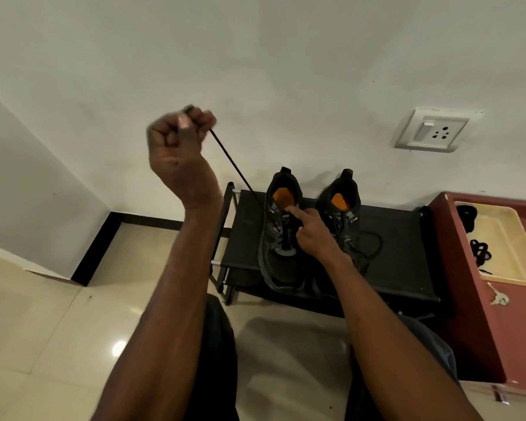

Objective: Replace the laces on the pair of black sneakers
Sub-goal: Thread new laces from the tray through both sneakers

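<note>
On the rack's (401, 238) left half, your left hand (176, 150) pinches 1 taut lace (234, 165); your right hand (312, 235), index extended, other fingers curled, presses the left sneaker (278, 268).

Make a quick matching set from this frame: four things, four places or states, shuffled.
Things:
1. left hand
2. right hand
3. right sneaker
4. spare laces

States or places:
A. in the tray on the red cabinet
B. raised, pulling a lace taut
C. on the rack, lace lying loose beside it
D. forefinger on the left sneaker

Pairs: 1-B, 2-D, 3-C, 4-A
</note>
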Demonstrator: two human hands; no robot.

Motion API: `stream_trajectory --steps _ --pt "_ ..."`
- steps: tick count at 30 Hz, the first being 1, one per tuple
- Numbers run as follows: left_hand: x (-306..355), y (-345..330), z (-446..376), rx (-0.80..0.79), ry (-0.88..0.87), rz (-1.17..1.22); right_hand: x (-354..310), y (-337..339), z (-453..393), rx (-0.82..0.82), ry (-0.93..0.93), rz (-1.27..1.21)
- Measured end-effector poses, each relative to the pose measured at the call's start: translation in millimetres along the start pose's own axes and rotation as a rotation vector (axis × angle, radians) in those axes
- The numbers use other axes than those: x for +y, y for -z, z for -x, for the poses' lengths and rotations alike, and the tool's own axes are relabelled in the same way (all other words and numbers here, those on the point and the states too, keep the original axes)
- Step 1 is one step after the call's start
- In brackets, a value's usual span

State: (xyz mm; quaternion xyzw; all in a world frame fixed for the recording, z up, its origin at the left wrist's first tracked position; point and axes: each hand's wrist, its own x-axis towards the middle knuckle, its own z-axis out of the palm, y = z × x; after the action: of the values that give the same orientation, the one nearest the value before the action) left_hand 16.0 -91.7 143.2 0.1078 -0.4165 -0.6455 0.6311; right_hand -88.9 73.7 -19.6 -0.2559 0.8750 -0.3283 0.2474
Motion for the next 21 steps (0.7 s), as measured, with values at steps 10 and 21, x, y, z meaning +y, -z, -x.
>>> stream_trajectory --steps 10,21 --pt "-76 51 46 -0.524 0.373 -1.438 -2 -2 1 0.015 0.016 0.023" --pt "-101 52 63 -0.975 0.816 -1.519 -2 -2 2 0.036 0.034 0.035"
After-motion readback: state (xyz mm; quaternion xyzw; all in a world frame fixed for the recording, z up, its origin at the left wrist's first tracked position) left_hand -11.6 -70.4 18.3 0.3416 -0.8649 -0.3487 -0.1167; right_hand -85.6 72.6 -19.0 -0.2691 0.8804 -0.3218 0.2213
